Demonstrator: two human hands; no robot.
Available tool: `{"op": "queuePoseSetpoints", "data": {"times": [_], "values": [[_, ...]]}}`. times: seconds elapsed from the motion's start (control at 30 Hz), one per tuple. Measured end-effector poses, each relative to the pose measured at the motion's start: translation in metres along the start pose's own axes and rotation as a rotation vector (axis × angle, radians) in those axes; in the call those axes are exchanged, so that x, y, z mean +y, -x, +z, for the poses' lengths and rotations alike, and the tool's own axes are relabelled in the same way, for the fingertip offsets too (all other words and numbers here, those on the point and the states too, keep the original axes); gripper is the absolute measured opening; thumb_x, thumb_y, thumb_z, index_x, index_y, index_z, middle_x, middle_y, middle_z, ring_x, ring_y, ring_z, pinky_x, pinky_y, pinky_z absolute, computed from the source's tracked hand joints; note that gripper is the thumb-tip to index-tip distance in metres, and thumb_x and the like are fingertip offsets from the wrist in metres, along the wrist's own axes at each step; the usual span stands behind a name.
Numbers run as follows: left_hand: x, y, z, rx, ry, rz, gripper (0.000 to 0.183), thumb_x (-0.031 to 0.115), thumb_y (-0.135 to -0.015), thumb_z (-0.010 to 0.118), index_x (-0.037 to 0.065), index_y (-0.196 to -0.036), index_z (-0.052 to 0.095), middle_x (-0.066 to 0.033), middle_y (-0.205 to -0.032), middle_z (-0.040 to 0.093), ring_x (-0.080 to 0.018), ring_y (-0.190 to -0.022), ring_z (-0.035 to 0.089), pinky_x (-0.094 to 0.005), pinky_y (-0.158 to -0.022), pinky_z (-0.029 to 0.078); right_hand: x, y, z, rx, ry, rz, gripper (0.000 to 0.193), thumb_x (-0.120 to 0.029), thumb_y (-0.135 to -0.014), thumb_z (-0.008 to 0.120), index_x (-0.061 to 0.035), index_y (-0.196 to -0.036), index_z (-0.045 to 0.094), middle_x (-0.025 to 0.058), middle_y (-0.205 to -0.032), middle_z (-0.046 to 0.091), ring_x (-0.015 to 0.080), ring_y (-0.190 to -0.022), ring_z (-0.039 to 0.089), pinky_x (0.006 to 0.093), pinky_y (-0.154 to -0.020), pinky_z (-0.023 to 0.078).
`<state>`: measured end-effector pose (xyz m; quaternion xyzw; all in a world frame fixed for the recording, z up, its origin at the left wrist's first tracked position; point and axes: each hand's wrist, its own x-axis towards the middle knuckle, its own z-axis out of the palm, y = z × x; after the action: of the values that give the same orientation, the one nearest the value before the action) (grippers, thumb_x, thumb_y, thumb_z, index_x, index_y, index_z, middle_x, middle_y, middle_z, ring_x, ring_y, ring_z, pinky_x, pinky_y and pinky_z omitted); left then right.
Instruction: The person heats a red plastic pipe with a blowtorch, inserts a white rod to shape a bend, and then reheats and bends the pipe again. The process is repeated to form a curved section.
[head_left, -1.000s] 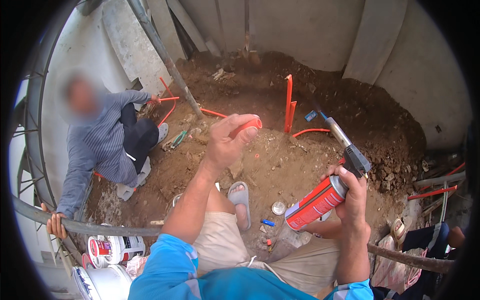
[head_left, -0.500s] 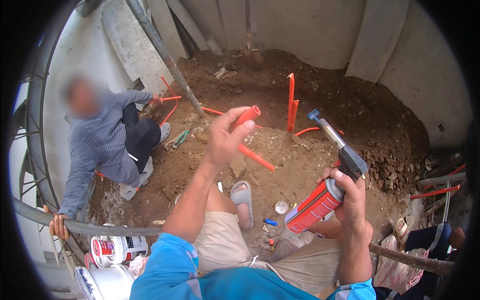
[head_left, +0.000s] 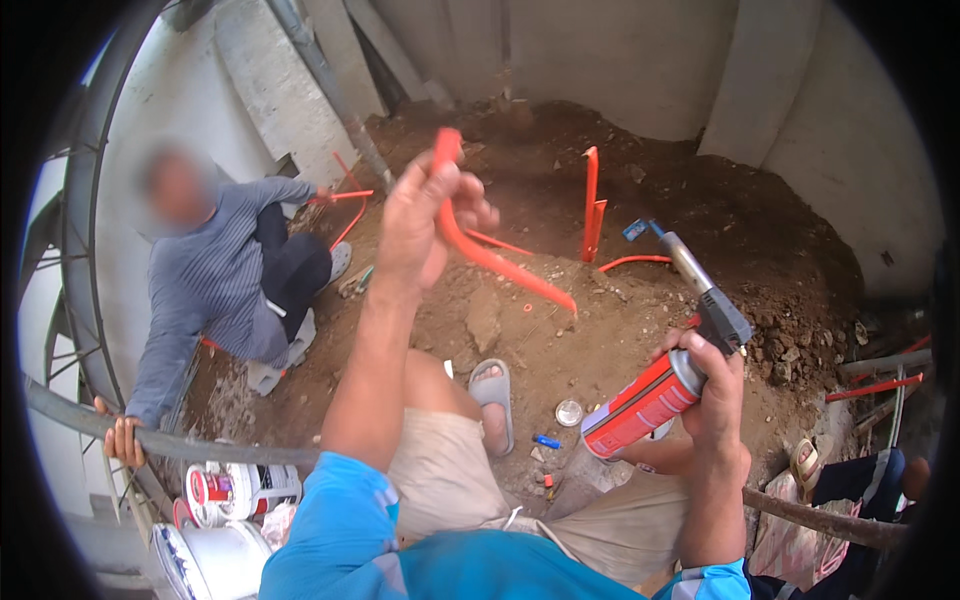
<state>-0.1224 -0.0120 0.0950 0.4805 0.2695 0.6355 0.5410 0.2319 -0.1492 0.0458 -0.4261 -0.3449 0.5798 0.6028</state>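
Observation:
My left hand [head_left: 425,205] is closed round an orange plastic pipe [head_left: 520,280] and its fingers are partly blurred. The pipe's short end rises above my thumb, and below the hand its length curves down to the right. In my right hand [head_left: 712,385] is a gas torch, gripped at the top of its red can [head_left: 640,408]. Its black head and metal nozzle [head_left: 686,262] point up and away to the left, with blue at the tip. The torch and the pipe are apart.
A co-worker [head_left: 230,250] squats at the left, one hand on a metal rail [head_left: 200,447]. Orange pipes [head_left: 591,205] stand upright in the dug soil. White buckets [head_left: 215,560] sit lower left. A blue lighter [head_left: 547,441] and a round tin [head_left: 568,412] lie near my foot.
My left hand has risen and turned, so the pipe's held end points up instead of toward the right. The torch has shifted slightly right. The co-worker keeps the same pose.

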Motion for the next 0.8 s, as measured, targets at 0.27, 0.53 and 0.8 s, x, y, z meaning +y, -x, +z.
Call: {"op": "queuePoseSetpoints", "data": {"times": [0.27, 0.53, 0.8], "values": [[-0.091, 0.069, -0.018, -0.143, -0.696, -0.066, 0.06, 0.064, -0.111, 0.057, 0.006, -0.111, 0.068, -0.0044, -0.076, 0.068, -0.0233, -0.075, 0.07, -0.0404, -0.073, 0.054, 0.001, 0.01, 0.0, -0.089, 0.013, 0.045, 0.033, -0.021, -0.098, 0.074, -0.0013, -0.122, 0.061, 0.0164, -0.101, 0.072, 0.0297, -0.094, 0.076, 0.0439, -0.081, 0.064], [-0.084, 0.047, 0.015, -0.293, -1.526, 0.11, 0.052, 0.059, -0.106, 0.066, 0.008, -0.115, 0.068, -0.0185, -0.089, 0.076, -0.0403, -0.085, 0.076, -0.0532, -0.071, 0.057, 0.008, 0.014, 0.008, -0.262, 0.069, 0.047, 0.031, -0.015, -0.095, 0.079, -0.0007, -0.12, 0.068, 0.0128, -0.106, 0.076, 0.024, -0.098, 0.076, 0.0416, -0.089, 0.062], [-0.09, 0.06, 0.026, -0.275, -1.721, 0.03, 0.047, 0.055, -0.103, 0.072, 0.01, -0.116, 0.07, -0.014, -0.08, 0.076, -0.0387, -0.078, 0.077, -0.0529, -0.069, 0.06, 0.023, 0.004, 0.014, -0.127, 0.217, 0.152, 0.028, -0.012, -0.096, 0.081, -0.0021, -0.121, 0.073, 0.0044, -0.108, 0.076, 0.0139, -0.099, 0.071, 0.0344, -0.091, 0.058]]}}
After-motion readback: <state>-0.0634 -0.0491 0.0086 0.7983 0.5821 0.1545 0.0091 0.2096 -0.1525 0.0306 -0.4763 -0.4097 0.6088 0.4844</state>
